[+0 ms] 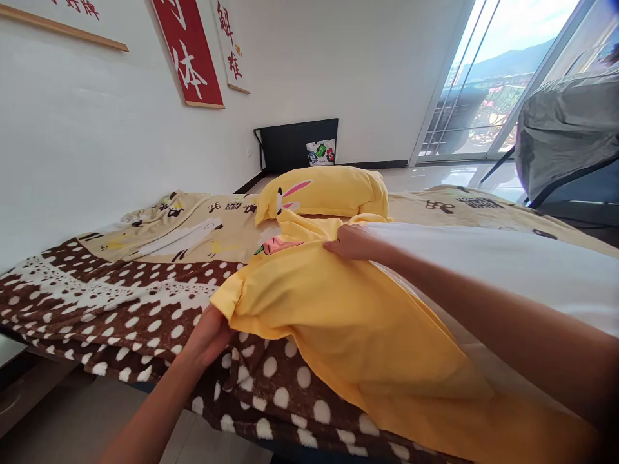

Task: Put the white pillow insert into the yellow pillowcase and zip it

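A yellow pillowcase (pixel 348 316) lies across the front of the bed, with a pink cartoon carrot print on its far side. Out of its right side comes a white pillow (pixel 503 264), partly covered by the case. My left hand (pixel 213 332) grips the pillowcase's left corner from below, its fingertips hidden behind the cloth. Pinched in my right hand (pixel 355 242) is the upper edge of the pillowcase, close to where the white pillow emerges. Just beyond my hands rests a second, filled yellow pillow (pixel 333 190) with a rabbit print.
A brown and beige blanket (pixel 159 322) with white dots covers the bed. Behind stands a black panel (pixel 290 145) with a printed bag (pixel 321 153). A grey-covered object (pixel 570 135) is at right, by the glass door (pixel 493 84). Scrolls (pixel 193 58) hang at left.
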Demonstrator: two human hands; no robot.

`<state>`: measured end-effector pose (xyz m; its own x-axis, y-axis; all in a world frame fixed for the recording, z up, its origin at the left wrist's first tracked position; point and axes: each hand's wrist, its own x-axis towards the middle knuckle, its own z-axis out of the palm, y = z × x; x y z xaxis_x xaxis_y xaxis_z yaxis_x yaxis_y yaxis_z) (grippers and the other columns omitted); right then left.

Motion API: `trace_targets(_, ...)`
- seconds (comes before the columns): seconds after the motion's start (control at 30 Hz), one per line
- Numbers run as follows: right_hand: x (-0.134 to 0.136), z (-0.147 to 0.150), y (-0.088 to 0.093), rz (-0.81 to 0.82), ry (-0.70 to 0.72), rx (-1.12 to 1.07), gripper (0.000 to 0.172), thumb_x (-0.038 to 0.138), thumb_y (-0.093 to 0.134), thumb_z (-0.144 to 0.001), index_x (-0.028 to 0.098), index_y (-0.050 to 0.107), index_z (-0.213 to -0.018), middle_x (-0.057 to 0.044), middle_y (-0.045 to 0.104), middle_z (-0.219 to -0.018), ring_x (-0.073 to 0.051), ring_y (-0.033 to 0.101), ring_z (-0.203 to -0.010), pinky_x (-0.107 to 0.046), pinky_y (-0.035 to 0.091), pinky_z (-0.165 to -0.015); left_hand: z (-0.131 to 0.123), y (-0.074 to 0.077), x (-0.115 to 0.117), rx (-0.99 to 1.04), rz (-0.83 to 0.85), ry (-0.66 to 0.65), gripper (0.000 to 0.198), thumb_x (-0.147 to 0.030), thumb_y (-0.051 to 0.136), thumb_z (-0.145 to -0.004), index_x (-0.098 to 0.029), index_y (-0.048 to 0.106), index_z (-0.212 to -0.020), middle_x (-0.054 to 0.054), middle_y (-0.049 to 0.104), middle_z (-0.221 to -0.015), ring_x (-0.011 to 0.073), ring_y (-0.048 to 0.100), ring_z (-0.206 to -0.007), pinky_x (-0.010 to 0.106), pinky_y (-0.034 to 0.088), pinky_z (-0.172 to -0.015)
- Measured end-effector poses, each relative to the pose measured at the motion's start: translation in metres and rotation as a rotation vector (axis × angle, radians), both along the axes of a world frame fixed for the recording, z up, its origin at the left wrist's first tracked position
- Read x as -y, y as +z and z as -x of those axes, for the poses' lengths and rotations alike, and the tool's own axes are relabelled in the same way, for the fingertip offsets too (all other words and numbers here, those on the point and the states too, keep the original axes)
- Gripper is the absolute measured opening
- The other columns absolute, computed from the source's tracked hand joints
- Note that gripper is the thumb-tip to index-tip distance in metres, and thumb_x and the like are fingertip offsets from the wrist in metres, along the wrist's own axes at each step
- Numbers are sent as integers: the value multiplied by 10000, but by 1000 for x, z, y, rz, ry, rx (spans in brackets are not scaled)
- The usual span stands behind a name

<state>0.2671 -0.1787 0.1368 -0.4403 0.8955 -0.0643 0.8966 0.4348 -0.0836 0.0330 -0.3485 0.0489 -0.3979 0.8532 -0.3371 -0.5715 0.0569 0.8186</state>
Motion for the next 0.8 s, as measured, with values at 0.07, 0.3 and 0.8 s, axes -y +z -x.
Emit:
trace_targets(0.07,0,9,-4,-36,-42,-38,430,434,400,-895,113,638,-1054,-198,642,-1051,-277,613,-942,-303,412,-683,-3,3,-4,14,-33,13,329,-103,512,-836,-171,618,-1140,70,704,-953,180,672,-820,252,559,-706)
trace_targets(0.3,-17,-8,6,-171,-124,-15,414,435,387,-922,155,623,-1116,-190,626,-1108,-286,597,-994,-343,422,-774,-1,12,-3,100,-258,64,374,21,422,-749,-155,659,-978,7,611,-618,80,441,-391,185,411,-381)
trace_targets(0.8,-6,115,16,-164,682,154,290,166,558,-806,236,668,-1064,-106,471,-1331,-279,345,-1258,-493,252,-1024,3,-16,49,45,-133,38,467,-217,590,-816,-286,561,-1277,65,693,-1082,265,600,-1103,357,530,-899)
